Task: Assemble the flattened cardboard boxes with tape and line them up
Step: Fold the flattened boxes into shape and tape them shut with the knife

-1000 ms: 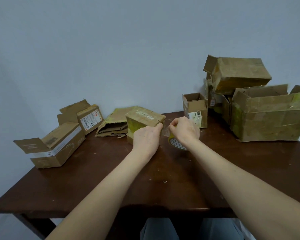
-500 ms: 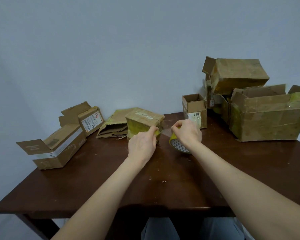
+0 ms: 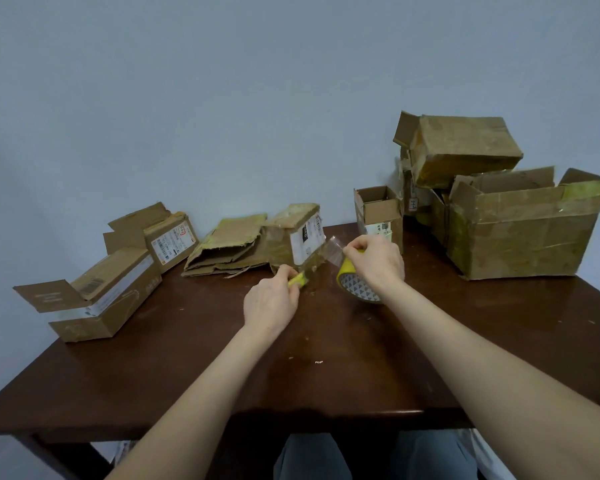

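Now pinching the clear strip [image 3: 333, 249] in the right grip [image 3: 374, 261] and curling round the tape roll [image 3: 355, 287] too, to hold the run taut off the small box [image 3: 302, 237]. Bracing that box's near corner with the left grip [image 3: 271, 303], closed on a small yellow piece [image 3: 297, 280]: cutter or tape end, cannot tell. Standing tilted mid-surface [image 3: 465, 341], just beside the flattened pile [image 3: 229, 251], probably turned so for easy taping of the seam.
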Motion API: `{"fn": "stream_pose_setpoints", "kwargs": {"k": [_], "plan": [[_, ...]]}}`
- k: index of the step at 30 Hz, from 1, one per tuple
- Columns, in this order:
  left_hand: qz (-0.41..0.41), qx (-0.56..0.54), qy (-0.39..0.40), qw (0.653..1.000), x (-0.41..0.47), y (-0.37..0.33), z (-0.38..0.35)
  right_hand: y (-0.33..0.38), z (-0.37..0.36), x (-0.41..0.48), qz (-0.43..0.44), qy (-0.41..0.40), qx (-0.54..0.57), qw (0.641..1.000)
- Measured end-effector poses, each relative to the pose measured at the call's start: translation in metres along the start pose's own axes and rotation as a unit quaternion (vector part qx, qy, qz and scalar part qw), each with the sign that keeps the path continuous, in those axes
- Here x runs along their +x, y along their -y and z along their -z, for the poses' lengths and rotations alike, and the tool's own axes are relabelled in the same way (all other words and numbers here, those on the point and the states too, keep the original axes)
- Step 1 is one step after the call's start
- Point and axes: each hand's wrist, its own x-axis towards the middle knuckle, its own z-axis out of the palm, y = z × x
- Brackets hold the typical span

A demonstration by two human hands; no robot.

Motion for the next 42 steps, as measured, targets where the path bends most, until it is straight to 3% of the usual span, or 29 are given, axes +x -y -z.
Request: {"fn": "stream_pose_setpoints", "kwargs": {"k": [6,7,9,12,14,17,20,23,25,27,30,37,42], "plan": [[-0.042,0.030,0.099,0.994,-0.009,-0.017,-0.017,-0.007,0.008,0.001,-0.025,-0.013,0.057,0.998],[-0.051,0.031,0.073,0.996,-0.007,-0.019,-0.016,-0.008,0.011,0.002,-0.024,-0.018,0.054,0.998],[-0.092,-0.023,-0.051,0.994,0.004,-0.031,-0.008,-0.010,0.016,0.002,-0.020,-0.031,0.040,0.999],[-0.160,-0.078,-0.207,0.962,0.024,-0.063,0.013,-0.012,0.022,0.002,-0.012,-0.051,0.016,0.999],[-0.177,-0.056,-0.169,0.968,0.035,-0.082,0.020,-0.014,0.023,0.000,-0.001,-0.064,0.010,0.998],[-0.133,-0.023,-0.074,0.988,0.044,-0.095,0.011,-0.017,0.029,-0.002,0.010,-0.073,0.012,0.997],[-0.040,-0.138,-0.011,0.990,0.048,-0.102,0.002,-0.024,0.036,-0.004,0.025,-0.068,0.005,0.997],[0.032,-0.271,0.086,0.958,0.053,-0.109,-0.007,-0.032,0.043,-0.005,0.039,-0.059,0.004,0.997],[0.067,-0.378,0.131,0.914,0.052,-0.112,-0.012,-0.037,0.048,-0.004,0.044,-0.054,0.013,0.997],[0.089,-0.455,0.134,0.876,0.051,-0.112,-0.017,-0.043,0.052,-0.003,0.049,-0.055,0.016,0.997],[0.089,-0.494,0.106,0.858,0.049,-0.114,-0.017,-0.051,0.057,-0.002,0.042,-0.054,0.020,0.997],[0.054,-0.404,0.085,0.909,0.053,-0.122,-0.009,-0.059,0.056,0.001,0.013,-0.046,0.027,0.999],[0.074,-0.430,0.044,0.899,0.052,-0.121,-0.013,-0.054,0.051,0.004,0.023,-0.048,0.004,0.999]]}}
